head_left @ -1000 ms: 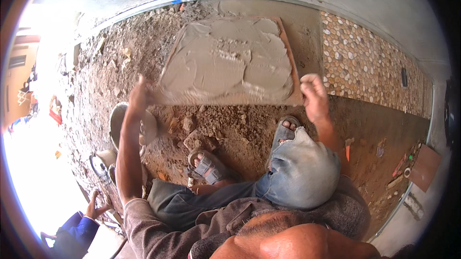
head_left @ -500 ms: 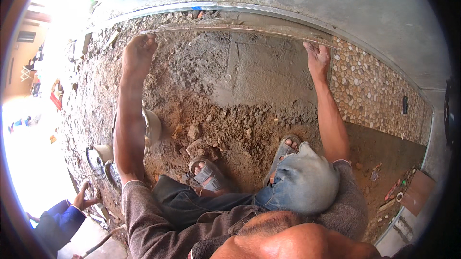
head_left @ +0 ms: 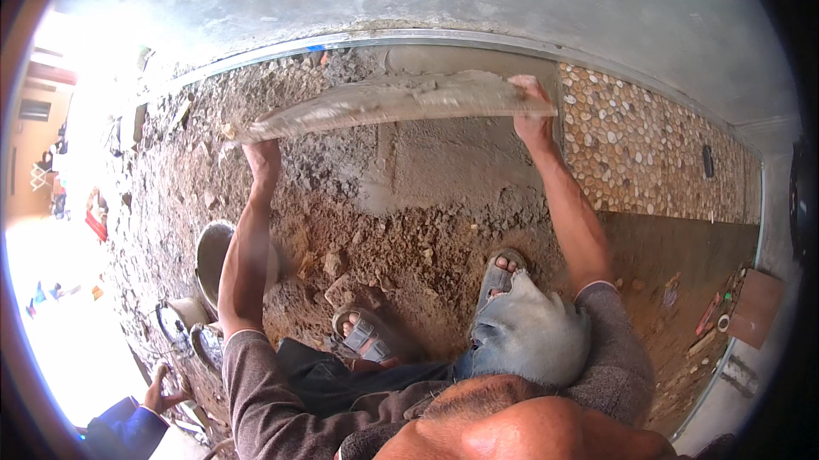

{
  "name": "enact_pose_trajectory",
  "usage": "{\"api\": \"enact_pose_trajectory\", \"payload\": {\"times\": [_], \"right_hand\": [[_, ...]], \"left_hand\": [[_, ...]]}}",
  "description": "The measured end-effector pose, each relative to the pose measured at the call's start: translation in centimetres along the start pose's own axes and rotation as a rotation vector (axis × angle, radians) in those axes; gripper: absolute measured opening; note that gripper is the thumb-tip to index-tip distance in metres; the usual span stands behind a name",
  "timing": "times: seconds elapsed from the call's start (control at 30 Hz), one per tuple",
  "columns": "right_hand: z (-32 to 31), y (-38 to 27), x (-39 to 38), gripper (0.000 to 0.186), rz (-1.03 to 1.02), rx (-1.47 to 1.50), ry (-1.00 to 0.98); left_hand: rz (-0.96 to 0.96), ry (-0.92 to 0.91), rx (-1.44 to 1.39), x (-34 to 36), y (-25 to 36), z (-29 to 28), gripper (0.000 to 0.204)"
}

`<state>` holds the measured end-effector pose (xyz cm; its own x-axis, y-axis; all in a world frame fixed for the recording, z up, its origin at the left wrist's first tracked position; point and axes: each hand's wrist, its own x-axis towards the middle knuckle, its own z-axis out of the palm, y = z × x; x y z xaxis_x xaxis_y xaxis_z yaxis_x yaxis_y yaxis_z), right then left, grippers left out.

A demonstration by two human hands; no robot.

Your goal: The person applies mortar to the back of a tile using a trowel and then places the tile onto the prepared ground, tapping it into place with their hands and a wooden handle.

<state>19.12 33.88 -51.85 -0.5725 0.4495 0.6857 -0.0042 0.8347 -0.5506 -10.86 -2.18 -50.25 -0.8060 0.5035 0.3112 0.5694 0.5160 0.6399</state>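
Both my hands grip a long screed straightedge (head_left: 384, 107) near its ends. My left hand (head_left: 264, 160) is closed on its left end, fingers partly hidden behind it. At the right end, my right hand (head_left: 533, 117) is wrapped round it. Wet grey mortar is smeared and heaped along the straightedge, which looks blurred by motion. It is held across a patch of smoothed grey mortar (head_left: 465, 162), close to the wall's foot. Rough, lumpy mortar and soil (head_left: 375, 243) lie left of the patch and between it and my sandalled feet.
A grey wall (head_left: 478, 0) runs along the far side. Pebble-patterned tiles (head_left: 640, 136), with a small dark object (head_left: 707, 162) on them, lie at right. Left of my legs stand a large bucket (head_left: 213, 255) and smaller pails (head_left: 179, 317). Another person's hand (head_left: 159, 392) shows at lower left.
The straightedge, seen edge-on before, has turned so that its mortar-covered face shows. My left hand has come nearer to me with its end. The view has also shifted slightly.
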Motion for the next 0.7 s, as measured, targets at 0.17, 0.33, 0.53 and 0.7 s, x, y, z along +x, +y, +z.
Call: {"api": "enact_pose_trajectory", "payload": {"times": [0.17, 0.33, 0.53, 0.7], "right_hand": [[-3.9, -2.1, 3.2, 0.019, 0.413, 0.116, -0.038], [-7.4, -1.8, 4.5, 0.026, 0.438, 0.424, 0.178], [-7.6, 3.1, -3.2, 0.024, 1.013, 0.419, 0.181], [-7.1, 8.3, -9.8, 0.024, 1.174, 0.163, 0.077]], "left_hand": [[-0.315, 0.103, -0.138, 2.1, 8.0, -2.6, 0.034], [-0.180, -0.034, -0.363, 2.7, 13.3, -2.7, 0.041], [-0.595, -0.340, -0.490, 0.3, 11.0, 6.7, 0.025], [-0.694, -0.423, -0.578, -2.2, 7.0, 15.8, 0.021]]}}
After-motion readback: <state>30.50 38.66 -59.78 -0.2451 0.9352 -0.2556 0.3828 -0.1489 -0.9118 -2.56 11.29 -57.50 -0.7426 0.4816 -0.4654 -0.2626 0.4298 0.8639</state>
